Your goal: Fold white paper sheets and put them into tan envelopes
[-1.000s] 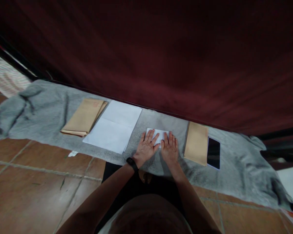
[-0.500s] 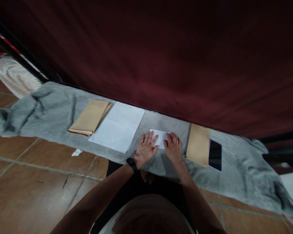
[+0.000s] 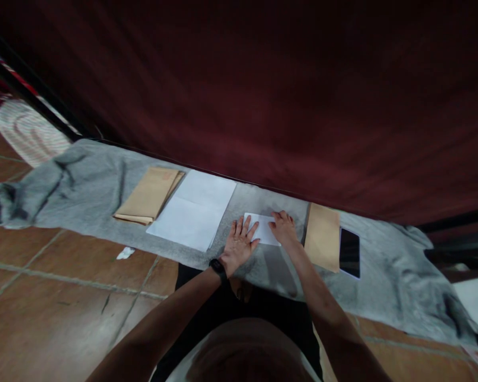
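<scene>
The folded white paper [image 3: 264, 228] lies on the grey cloth [image 3: 87, 180] spread over the floor, between a sheet of white paper [image 3: 193, 212] and a brown envelope [image 3: 322, 237]. The left hand [image 3: 240, 242] rests spread flat on its near left edge, gripping nothing. The right hand [image 3: 284, 228] touches its right end with bent fingers; whether it pinches the paper is unclear.
</scene>
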Motion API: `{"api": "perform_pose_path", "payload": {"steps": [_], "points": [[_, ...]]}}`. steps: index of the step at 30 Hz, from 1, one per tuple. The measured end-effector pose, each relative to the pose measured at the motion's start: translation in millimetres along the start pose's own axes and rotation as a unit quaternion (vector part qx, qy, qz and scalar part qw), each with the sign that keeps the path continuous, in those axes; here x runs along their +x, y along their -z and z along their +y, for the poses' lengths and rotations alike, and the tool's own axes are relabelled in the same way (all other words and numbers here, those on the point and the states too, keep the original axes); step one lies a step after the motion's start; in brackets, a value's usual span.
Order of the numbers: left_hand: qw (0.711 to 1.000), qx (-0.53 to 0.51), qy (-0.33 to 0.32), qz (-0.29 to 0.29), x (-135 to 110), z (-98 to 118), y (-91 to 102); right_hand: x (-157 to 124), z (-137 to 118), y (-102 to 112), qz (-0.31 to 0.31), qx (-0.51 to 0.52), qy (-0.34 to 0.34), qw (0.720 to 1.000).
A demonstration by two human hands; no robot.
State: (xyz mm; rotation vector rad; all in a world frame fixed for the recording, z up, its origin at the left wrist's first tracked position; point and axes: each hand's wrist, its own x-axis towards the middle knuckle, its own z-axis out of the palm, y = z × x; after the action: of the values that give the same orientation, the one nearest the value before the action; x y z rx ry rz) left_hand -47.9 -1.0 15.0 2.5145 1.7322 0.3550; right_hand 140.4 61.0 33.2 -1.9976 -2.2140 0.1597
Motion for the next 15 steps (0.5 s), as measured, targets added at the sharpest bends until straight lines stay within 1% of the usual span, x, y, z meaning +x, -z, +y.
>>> {"api": "perform_pose_path", "payload": {"steps": [6, 11, 13, 15], "points": [[1.000, -0.006, -0.011, 0.021, -2, -2, 1.5, 5, 3, 6, -0.005, 0.034, -0.010, 0.999], [0.998, -0.022, -0.014, 0.057, -5, -6, 1.5, 5, 6, 14, 0.009, 0.081, 0.001, 0.997], [0.996, -0.051, -0.008, 0.073, -5, -8, 2.0, 4, 5, 22, 0.022, 0.105, 0.016, 0.994], [0.989, -0.110, 0.012, 0.101, -4, -11, 4.2, 0, 4, 32, 0.037, 0.130, 0.038, 0.990]]}}
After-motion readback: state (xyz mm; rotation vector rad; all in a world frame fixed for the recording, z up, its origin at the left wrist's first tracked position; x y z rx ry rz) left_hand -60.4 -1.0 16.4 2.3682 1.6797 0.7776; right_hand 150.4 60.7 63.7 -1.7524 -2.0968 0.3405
